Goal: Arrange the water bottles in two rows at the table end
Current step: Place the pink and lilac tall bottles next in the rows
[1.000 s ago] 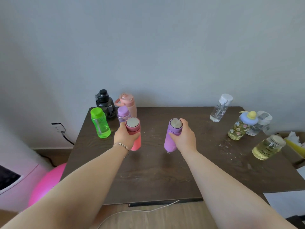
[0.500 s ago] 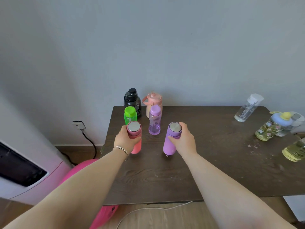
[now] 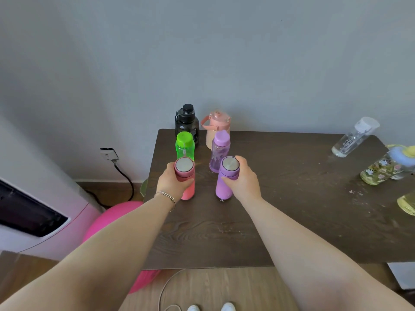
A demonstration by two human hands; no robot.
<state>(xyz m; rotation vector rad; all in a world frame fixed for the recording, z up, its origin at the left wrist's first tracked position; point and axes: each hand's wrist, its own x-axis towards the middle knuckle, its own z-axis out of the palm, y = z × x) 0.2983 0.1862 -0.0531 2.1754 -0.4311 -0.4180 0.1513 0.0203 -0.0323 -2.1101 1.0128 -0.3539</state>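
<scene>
**Inspector:** At the left end of the table (image 3: 292, 232), two columns are found. The far pair is a black jug (image 3: 187, 124) and a peach jug (image 3: 216, 129) against the wall; in front of these stand a green bottle (image 3: 185, 146) and a clear purple bottle (image 3: 220, 151).

**Clerk:** And the hands?

**Inspector:** The left hand (image 3: 171, 186) is wrapped around a pink flask (image 3: 185, 178), just in front of the green bottle. The right hand (image 3: 243, 181) is closed around a purple flask (image 3: 226, 177), in front of the clear purple bottle. Both flasks are held upright near the cap. Whether their bases are resting on the table cannot be told.

**Clerk:** Handling?

**Inspector:** The flasks are judged rigid, with smooth walls and metal-faced caps, so some slipperiness is to be expected. A grip around the upper body, as now, is considered sound. Weight cannot be judged, since the contents are hidden.

**Clerk:** What is outstanding?

**Inspector:** At the right, well apart from the rows, a clear bottle (image 3: 354, 138), a flowered bottle (image 3: 381, 169) with a blue lid and a yellow bottle (image 3: 407, 202), partly cut off by the frame edge, are not yet placed. The clear walls look thin; these are best taken around the middle, upright.
</scene>
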